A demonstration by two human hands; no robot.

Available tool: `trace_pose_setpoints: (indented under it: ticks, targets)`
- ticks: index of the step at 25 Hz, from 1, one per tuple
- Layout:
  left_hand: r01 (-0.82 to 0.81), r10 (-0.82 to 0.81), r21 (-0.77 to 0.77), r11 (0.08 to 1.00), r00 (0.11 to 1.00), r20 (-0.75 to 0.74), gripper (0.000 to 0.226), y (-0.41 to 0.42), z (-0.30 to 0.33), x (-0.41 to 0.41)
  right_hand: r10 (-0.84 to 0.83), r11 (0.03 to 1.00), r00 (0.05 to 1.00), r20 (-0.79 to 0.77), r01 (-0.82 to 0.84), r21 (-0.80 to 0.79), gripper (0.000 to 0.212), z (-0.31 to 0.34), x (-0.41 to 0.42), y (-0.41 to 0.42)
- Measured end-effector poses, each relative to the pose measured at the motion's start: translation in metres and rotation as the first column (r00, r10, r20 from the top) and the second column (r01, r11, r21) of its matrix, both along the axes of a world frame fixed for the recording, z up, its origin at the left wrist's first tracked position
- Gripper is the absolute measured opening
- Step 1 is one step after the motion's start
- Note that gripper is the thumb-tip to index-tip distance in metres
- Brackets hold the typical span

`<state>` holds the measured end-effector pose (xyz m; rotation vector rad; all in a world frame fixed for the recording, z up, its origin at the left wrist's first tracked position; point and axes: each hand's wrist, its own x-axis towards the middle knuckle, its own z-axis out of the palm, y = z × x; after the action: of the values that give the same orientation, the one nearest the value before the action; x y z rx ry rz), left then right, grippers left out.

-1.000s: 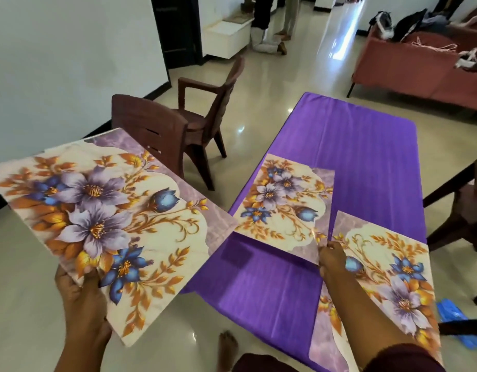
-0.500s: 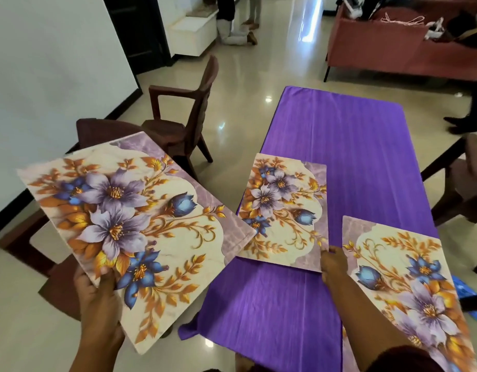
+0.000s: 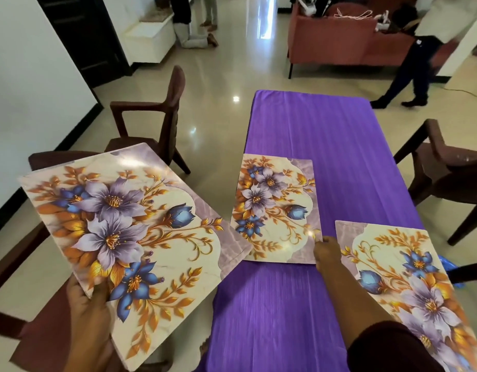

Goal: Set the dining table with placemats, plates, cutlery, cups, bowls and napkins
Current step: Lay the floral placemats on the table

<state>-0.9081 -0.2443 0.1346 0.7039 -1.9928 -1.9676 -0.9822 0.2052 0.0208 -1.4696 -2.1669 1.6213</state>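
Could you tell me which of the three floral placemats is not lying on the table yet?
The left placemat: the left hand holds it in the air beside the table. The other two lie flat on the purple cloth.

Free: bare purple tablecloth [image 3: 312, 124], upper centre, and lower centre | Obstacles: dark brown plastic armchairs, left [image 3: 162, 124], right [image 3: 446, 170]

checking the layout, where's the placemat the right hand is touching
In the head view, that placemat lies flat at the purple table's left edge, mid-frame; the right hand touches its near right corner.
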Motion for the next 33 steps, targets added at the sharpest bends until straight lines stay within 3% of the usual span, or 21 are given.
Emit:
trace_pose_setpoints:
  ticks: [4,6,8,9,13,17,33]
  targets:
    - [0.084,-0.086,0.047,0.995,0.996,0.039,0.042,-0.012,0.004,-0.047,-0.012,0.998,0.998,0.069,0.008,0.060,0.024,0.002,-0.015,-0.006]
    - [0.109,-0.114,0.072,0.991,0.991,0.064,0.044,-0.015,0.006,-0.064,0.068,0.955,0.986,0.152,-0.109,0.276,0.033,0.005,-0.018,-0.010]
    - [0.102,-0.108,0.075,0.992,0.990,0.091,0.041,-0.014,0.007,-0.075,0.191,0.742,0.934,0.301,-0.338,0.579,0.049,0.007,-0.015,-0.023]
    - [0.099,-0.106,0.072,0.992,0.989,0.101,0.039,-0.011,0.007,-0.079,0.264,0.634,0.890,0.371,-0.450,0.629,0.058,0.008,-0.015,-0.034]
    - [0.106,-0.113,0.073,0.992,0.988,0.105,0.022,0.000,0.006,-0.088,0.507,0.491,0.652,0.564,-0.756,0.433,0.081,-0.003,-0.023,-0.078]
    - [0.114,-0.122,0.068,0.991,0.986,0.111,0.022,0.002,0.004,-0.093,0.547,0.458,0.541,0.639,-0.832,0.312,0.087,-0.014,-0.020,-0.089]
    - [0.150,-0.158,0.117,0.982,0.986,0.058,0.027,0.021,-0.004,-0.092,0.586,0.426,0.485,0.649,-0.866,0.263,0.088,-0.009,0.023,-0.095]
